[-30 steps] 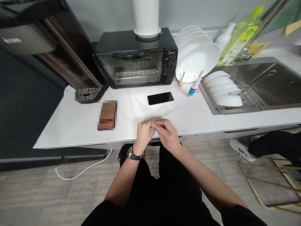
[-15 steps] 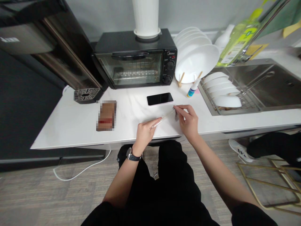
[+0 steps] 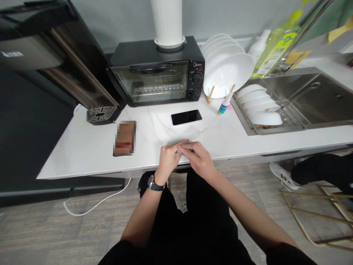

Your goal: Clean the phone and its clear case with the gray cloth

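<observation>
Pointing toward the far right, a clear thin strip (image 3: 196, 135) sticks out beyond the fingers at the near edge of a white counter (image 3: 79, 156), its long axis running slantwise from near left to far right; its near end is hidden among the fingers. On the counter, a dark-screened phone (image 3: 186, 117) lies just beyond the strip, a small spray bottle (image 3: 224, 104) stands farther right, and a blurred brown object (image 3: 124, 138) lies to the left. At the far side is a black oven (image 3: 154, 51) with 2 knobs; white plates (image 3: 227, 75) lean upright right of it, and a sink (image 3: 325, 92) is at the far right.

The left hand (image 3: 169, 158) pinches the strip between thumb and fingers. The right hand (image 3: 199, 160) has its fingertips bunched at the strip's near end, against the left fingers; whether they grip it I cannot tell.
</observation>
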Demonstrator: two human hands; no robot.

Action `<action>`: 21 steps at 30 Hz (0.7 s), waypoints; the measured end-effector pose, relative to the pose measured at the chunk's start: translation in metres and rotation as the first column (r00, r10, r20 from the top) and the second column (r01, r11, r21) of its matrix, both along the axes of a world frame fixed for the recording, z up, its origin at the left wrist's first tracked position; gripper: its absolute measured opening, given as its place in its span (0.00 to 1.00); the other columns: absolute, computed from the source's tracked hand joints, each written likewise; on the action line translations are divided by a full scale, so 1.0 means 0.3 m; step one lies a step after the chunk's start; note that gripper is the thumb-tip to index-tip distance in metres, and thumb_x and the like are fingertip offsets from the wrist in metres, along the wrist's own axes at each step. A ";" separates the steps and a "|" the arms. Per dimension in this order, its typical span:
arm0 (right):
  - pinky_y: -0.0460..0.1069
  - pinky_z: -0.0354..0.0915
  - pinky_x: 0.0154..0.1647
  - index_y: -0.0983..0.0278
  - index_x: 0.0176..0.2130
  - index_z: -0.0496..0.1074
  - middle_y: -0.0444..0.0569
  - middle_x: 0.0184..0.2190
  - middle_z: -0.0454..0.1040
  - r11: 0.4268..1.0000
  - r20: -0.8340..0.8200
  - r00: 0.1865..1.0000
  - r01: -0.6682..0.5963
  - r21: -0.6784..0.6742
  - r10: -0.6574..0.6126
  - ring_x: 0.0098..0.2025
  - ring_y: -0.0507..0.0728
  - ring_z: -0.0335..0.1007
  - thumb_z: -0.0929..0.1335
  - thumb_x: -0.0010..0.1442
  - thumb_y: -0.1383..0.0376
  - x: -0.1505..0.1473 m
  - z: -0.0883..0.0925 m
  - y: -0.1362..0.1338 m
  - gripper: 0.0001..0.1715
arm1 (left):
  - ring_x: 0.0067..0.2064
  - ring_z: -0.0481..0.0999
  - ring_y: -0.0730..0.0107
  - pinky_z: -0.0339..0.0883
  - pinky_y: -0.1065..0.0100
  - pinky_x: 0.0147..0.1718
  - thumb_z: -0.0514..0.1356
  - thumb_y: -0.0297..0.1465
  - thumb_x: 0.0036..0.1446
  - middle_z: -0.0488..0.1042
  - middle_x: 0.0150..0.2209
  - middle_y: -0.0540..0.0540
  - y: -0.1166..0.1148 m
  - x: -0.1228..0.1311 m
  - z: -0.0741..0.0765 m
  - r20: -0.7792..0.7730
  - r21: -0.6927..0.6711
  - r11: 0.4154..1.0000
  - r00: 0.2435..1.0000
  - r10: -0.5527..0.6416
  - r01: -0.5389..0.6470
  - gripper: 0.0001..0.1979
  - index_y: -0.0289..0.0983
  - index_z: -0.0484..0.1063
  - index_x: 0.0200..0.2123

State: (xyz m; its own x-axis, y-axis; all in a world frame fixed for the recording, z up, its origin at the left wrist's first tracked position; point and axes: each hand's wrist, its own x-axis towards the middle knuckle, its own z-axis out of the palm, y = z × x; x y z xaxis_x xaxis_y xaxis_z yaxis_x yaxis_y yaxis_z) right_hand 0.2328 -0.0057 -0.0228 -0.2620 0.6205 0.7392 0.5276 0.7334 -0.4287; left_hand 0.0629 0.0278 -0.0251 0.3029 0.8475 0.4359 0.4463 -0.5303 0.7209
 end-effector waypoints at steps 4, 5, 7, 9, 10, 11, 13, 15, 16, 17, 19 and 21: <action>0.60 0.77 0.51 0.45 0.66 0.72 0.51 0.51 0.80 0.992 -0.046 0.993 0.102 -0.068 -0.106 0.53 0.62 0.77 0.64 0.74 0.70 0.126 0.009 0.065 0.29 | 0.48 0.88 0.59 0.83 0.60 0.50 0.60 0.27 0.69 0.87 0.49 0.51 0.001 -0.001 -0.009 0.007 -0.017 1.000 1.000 0.014 -0.013 0.14 0.46 0.85 0.50; 0.61 0.76 0.51 0.47 0.65 0.74 0.52 0.51 0.81 0.986 -0.064 0.986 0.150 -0.073 -0.154 0.53 0.62 0.76 0.64 0.74 0.69 0.158 0.015 0.084 0.26 | 0.49 0.88 0.59 0.83 0.60 0.51 0.60 0.27 0.69 0.86 0.50 0.51 0.000 -0.001 -0.012 0.018 -0.015 1.000 1.000 0.014 -0.013 0.15 0.47 0.84 0.53; 0.61 0.75 0.51 0.50 0.61 0.78 0.53 0.49 0.81 0.968 -0.080 0.967 0.237 -0.077 -0.243 0.52 0.62 0.76 0.64 0.75 0.67 0.211 0.029 0.120 0.23 | 0.51 0.87 0.59 0.83 0.59 0.52 0.60 0.26 0.69 0.85 0.53 0.52 0.000 -0.002 -0.017 0.028 -0.008 1.000 0.999 0.014 -0.014 0.18 0.48 0.82 0.56; 0.61 0.75 0.50 0.52 0.58 0.80 0.54 0.47 0.81 0.956 -0.075 0.955 0.282 -0.082 -0.288 0.50 0.62 0.76 0.64 0.75 0.66 0.243 0.039 0.143 0.21 | 0.50 0.87 0.59 0.83 0.59 0.52 0.61 0.26 0.69 0.85 0.53 0.52 0.000 -0.001 -0.019 0.030 0.002 1.000 0.999 0.020 -0.020 0.18 0.48 0.82 0.56; 0.61 0.75 0.49 0.53 0.58 0.81 0.54 0.47 0.81 0.953 -0.072 0.952 0.292 -0.084 -0.298 0.49 0.62 0.76 0.64 0.75 0.66 0.249 0.041 0.149 0.20 | 0.50 0.87 0.59 0.84 0.59 0.51 0.61 0.26 0.69 0.85 0.52 0.52 0.000 0.000 -0.020 0.032 0.009 1.000 0.999 0.024 -0.024 0.18 0.48 0.82 0.56; 0.61 0.75 0.50 0.53 0.58 0.81 0.54 0.47 0.81 0.951 -0.071 0.950 0.297 -0.082 -0.303 0.49 0.62 0.76 0.64 0.75 0.66 0.249 0.041 0.150 0.20 | 0.49 0.88 0.60 0.84 0.59 0.51 0.61 0.26 0.69 0.85 0.52 0.52 0.000 0.002 -0.020 0.033 0.016 0.999 0.999 0.029 -0.029 0.18 0.48 0.82 0.56; 0.60 0.75 0.50 0.54 0.59 0.80 0.54 0.48 0.81 0.953 -0.076 0.950 0.299 -0.055 -0.303 0.51 0.62 0.76 0.64 0.75 0.67 0.227 0.035 0.139 0.21 | 0.49 0.88 0.60 0.84 0.61 0.49 0.62 0.27 0.69 0.85 0.51 0.52 0.001 0.005 -0.018 0.033 0.033 0.999 0.999 0.036 -0.037 0.16 0.47 0.83 0.55; 0.60 0.76 0.52 0.55 0.62 0.77 0.54 0.50 0.80 0.962 -0.079 0.959 0.274 0.002 -0.273 0.52 0.61 0.76 0.64 0.74 0.71 0.179 0.025 0.111 0.24 | 0.48 0.88 0.61 0.83 0.63 0.49 0.62 0.27 0.69 0.86 0.51 0.51 0.003 0.008 -0.014 0.032 0.054 0.998 0.999 0.033 -0.035 0.15 0.46 0.83 0.54; 0.59 0.76 0.52 0.55 0.64 0.75 0.54 0.50 0.80 0.968 -0.073 0.967 0.247 0.033 -0.245 0.53 0.61 0.76 0.64 0.74 0.72 0.147 0.020 0.093 0.26 | 0.48 0.88 0.61 0.83 0.64 0.48 0.62 0.27 0.69 0.86 0.50 0.50 0.003 0.009 -0.012 0.030 0.065 0.997 0.999 0.033 -0.034 0.15 0.45 0.84 0.53; 0.58 0.76 0.53 0.55 0.66 0.73 0.54 0.50 0.80 0.975 -0.061 0.975 0.216 0.058 -0.213 0.53 0.61 0.76 0.64 0.73 0.74 0.112 0.014 0.073 0.29 | 0.47 0.88 0.62 0.83 0.65 0.48 0.62 0.27 0.68 0.86 0.49 0.49 0.004 0.010 -0.009 0.025 0.074 0.997 0.999 0.035 -0.036 0.14 0.44 0.84 0.52; 0.57 0.78 0.52 0.55 0.71 0.67 0.55 0.51 0.80 0.985 -0.021 0.989 0.147 0.094 -0.146 0.53 0.61 0.76 0.66 0.71 0.76 0.040 0.006 0.032 0.35 | 0.44 0.88 0.64 0.82 0.67 0.47 0.61 0.24 0.67 0.87 0.45 0.48 0.003 0.009 -0.002 0.009 0.080 0.996 0.999 0.043 -0.044 0.13 0.41 0.85 0.47; 0.57 0.79 0.53 0.56 0.75 0.60 0.55 0.53 0.80 0.987 0.019 0.994 0.105 0.123 -0.108 0.54 0.62 0.76 0.66 0.70 0.78 -0.019 0.000 -0.002 0.41 | 0.44 0.88 0.65 0.82 0.67 0.48 0.58 0.20 0.66 0.88 0.43 0.49 0.002 0.006 0.004 -0.001 0.071 0.996 0.999 0.044 -0.044 0.17 0.40 0.86 0.45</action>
